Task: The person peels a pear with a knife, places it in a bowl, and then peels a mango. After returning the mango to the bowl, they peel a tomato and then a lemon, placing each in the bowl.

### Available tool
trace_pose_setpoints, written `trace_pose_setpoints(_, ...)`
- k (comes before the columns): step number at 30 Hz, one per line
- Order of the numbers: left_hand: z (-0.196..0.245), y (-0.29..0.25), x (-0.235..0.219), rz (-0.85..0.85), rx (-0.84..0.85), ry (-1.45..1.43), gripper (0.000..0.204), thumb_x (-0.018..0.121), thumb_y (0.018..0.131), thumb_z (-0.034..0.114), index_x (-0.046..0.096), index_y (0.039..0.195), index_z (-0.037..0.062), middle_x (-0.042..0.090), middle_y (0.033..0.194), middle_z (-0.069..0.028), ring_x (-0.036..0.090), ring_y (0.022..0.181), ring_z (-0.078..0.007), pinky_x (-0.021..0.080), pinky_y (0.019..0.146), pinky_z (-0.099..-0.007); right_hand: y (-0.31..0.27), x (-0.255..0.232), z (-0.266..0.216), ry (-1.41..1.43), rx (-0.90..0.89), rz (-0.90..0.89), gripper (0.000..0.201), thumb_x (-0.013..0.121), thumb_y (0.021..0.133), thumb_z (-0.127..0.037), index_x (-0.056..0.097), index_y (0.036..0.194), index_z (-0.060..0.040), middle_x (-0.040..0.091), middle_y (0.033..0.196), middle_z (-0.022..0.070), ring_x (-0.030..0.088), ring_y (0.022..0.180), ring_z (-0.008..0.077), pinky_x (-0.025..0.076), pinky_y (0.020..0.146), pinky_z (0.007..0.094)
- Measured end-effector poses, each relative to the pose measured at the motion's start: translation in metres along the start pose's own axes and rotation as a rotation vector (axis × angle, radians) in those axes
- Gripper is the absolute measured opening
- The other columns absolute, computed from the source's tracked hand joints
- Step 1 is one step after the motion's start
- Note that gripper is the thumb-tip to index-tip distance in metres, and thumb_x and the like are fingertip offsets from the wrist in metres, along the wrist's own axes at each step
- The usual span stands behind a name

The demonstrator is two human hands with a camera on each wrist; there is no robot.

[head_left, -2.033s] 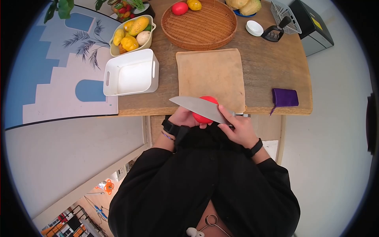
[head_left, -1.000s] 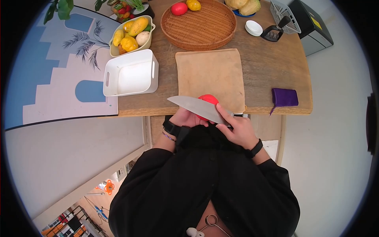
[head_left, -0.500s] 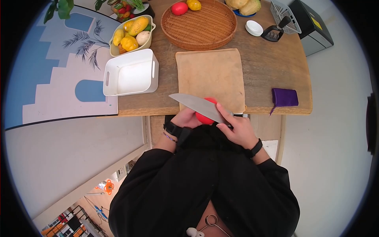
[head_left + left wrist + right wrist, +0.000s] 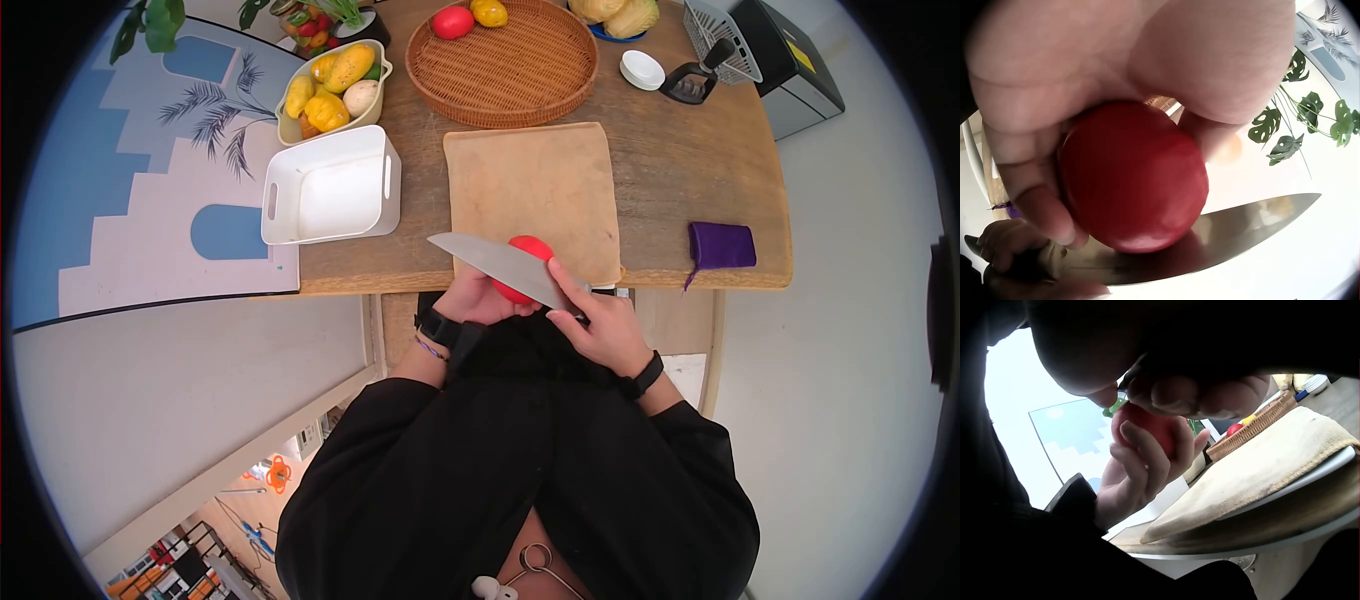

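In the head view a smooth red round fruit rests in my left hand, just past the table's front edge. The left wrist view shows the same red fruit with fingers curled round one side and the thumb on the other. My right hand grips the handle of a large chef's knife, index finger stretched along the blade. That blade lies slantwise across the fruit, tip toward the left, and hides its middle from above. In the right wrist view the right fingers are close to the fruit.
A beige cloth-covered board lies ahead of my hands. Left of it stand a white bin and a bowl of fruit. Behind is a wicker tray holding red and yellow pieces. A purple pouch lies at right.
The fruit shifts slightly back and forth under the blade while the left fingers change their hold on it. The knife tip has risen a little in the head view; the right hand barely moves.
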State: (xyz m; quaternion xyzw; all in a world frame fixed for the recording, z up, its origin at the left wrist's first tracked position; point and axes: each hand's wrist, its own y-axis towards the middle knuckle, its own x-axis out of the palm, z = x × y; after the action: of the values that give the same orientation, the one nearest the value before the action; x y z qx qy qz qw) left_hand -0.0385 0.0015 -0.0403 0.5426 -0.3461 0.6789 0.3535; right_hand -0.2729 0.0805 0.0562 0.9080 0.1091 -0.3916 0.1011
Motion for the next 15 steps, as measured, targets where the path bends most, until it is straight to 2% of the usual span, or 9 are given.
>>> trace_pose_setpoints(3,-0.001,-0.003,0.004,0.013,0.012,0.052,0.056,0.051,0.105,0.049,0.054,0.142,0.0074,0.063,0.138,-0.0147,0.066,0.114,-0.0313,0.056,0.084,-0.0433,-0.001,0.002,0.002,0.016,0.002,0.027,0.07,0.071,0.095,-0.04,0.043,0.159,-0.0289,0.064,0.064,0.0133,0.066,0.058,0.0331,0.052,0.057,0.042)
trace_pose_setpoints(6,-0.003,-0.004,-0.002,0.028,0.031,0.088,0.056,0.052,0.105,0.047,0.053,0.144,0.0073,0.061,0.14,-0.0146,0.063,0.121,-0.0322,0.056,0.09,-0.0477,0.0,0.001,0.002,0.024,-0.007,0.042,0.07,0.071,0.096,-0.039,0.043,0.159,-0.0286,0.063,0.063,0.0133,0.066,0.058,0.0329,0.052,0.057,0.0416)
trace_pose_setpoints(8,-0.008,-0.005,0.001,0.263,0.088,0.116,0.057,0.052,0.105,0.047,0.051,0.146,0.0072,0.061,0.141,-0.0151,0.063,0.121,-0.0348,0.058,0.087,-0.049,0.0,0.001,0.002,0.022,-0.012,0.044,0.07,0.071,0.096,-0.039,0.043,0.159,-0.0284,0.063,0.063,0.0132,0.066,0.058,0.0328,0.052,0.057,0.0415)
trace_pose_setpoints(12,-0.001,-0.008,0.013,0.18,0.058,0.089,0.059,0.052,0.104,0.047,0.049,0.147,0.0057,0.062,0.138,-0.0176,0.065,0.117,-0.0379,0.061,0.083,-0.0487,0.001,0.001,0.002,0.03,-0.014,0.05,0.071,0.072,0.095,-0.038,0.043,0.159,-0.0281,0.063,0.062,0.013,0.065,0.057,0.0328,0.051,0.056,0.0414)
trace_pose_setpoints(14,0.002,-0.008,0.001,-0.004,-0.002,0.058,0.059,0.052,0.105,0.046,0.048,0.148,0.0049,0.064,0.133,-0.0201,0.068,0.11,-0.0395,0.062,0.078,-0.0472,0.002,0.002,0.002,0.042,-0.024,0.061,0.071,0.072,0.095,-0.037,0.043,0.159,-0.028,0.062,0.062,0.0129,0.065,0.057,0.0328,0.051,0.056,0.0413)
trace_pose_setpoints(15,0.004,-0.008,0.003,-0.004,-0.002,0.059,0.059,0.052,0.105,0.046,0.048,0.148,0.0049,0.064,0.133,-0.0201,0.068,0.11,-0.0395,0.062,0.078,-0.0472,0.002,0.002,0.002,0.04,-0.019,0.055,0.071,0.072,0.095,-0.037,0.043,0.159,-0.0278,0.062,0.062,0.013,0.065,0.057,0.0328,0.051,0.056,0.0413)
